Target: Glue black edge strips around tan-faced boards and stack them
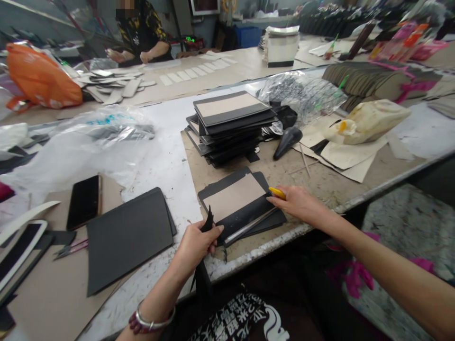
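A black panel with a beige inset (pixel 234 196) lies in front of me on top of other dark pieces. At its near left corner my left hand (pixel 199 241) is closed, with a thin black strip (pixel 209 221) between its fingers. The strip hangs down past the table edge. My right hand (pixel 300 203) is closed round a yellow tool (pixel 277 192), whose kind I cannot make out. Its fingertips reach the panel's right edge. Along the near side of the panel runs a pale, shiny strip (pixel 249 228). Behind it rises a stack of similar panels (pixel 232 111).
Left are a dark sheet (pixel 130 239), a phone (pixel 84 201), scissors (pixel 73 247) and clear plastic (pixel 95 147). To the right lie a black teardrop-shaped object (pixel 287 142) and a yellowed plastic bottle (pixel 373 121). Across the table stands another person (pixel 142 35), near an orange bag (pixel 42 78).
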A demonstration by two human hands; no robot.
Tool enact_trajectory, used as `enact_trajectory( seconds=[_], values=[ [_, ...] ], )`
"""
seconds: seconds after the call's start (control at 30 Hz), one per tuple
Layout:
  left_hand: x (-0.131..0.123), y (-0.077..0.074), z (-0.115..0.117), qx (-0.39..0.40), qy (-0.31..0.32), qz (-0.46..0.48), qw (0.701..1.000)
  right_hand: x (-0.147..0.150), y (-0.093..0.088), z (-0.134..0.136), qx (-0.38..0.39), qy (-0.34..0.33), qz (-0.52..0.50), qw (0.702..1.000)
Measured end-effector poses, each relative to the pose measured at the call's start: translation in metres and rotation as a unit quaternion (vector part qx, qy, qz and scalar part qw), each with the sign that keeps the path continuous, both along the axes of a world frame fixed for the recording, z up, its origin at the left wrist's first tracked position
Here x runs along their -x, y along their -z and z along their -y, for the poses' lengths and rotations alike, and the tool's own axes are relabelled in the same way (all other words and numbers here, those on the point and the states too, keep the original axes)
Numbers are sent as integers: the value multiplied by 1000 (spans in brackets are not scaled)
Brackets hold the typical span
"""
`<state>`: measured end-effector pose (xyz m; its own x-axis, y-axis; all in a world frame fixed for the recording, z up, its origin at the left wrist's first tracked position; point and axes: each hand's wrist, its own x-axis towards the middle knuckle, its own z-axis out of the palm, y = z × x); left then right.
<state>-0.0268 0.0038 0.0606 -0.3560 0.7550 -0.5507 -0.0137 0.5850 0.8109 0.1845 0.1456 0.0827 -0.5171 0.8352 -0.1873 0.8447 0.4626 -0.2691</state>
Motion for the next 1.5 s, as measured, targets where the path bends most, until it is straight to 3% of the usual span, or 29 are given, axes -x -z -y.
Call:
enact_trajectory(
  seconds=[0.33, 0.73, 1.2, 1.5],
  values=[
    [-6, 3, -3, 27, 20, -43, 998, -2, 11, 0, -61, -29, 89, 994],
    [-6, 14, 1, 23, 32, -68, 997, -3, 14, 1, -43, -33, 84, 995],
    [-11, 6, -1, 57, 45, -86, 994, -4, 18, 1, -44, -36, 90, 994],
    [-10, 12, 1, 50, 40, -90, 994, -6, 26, -2, -49, -44, 76, 995]
  ],
)
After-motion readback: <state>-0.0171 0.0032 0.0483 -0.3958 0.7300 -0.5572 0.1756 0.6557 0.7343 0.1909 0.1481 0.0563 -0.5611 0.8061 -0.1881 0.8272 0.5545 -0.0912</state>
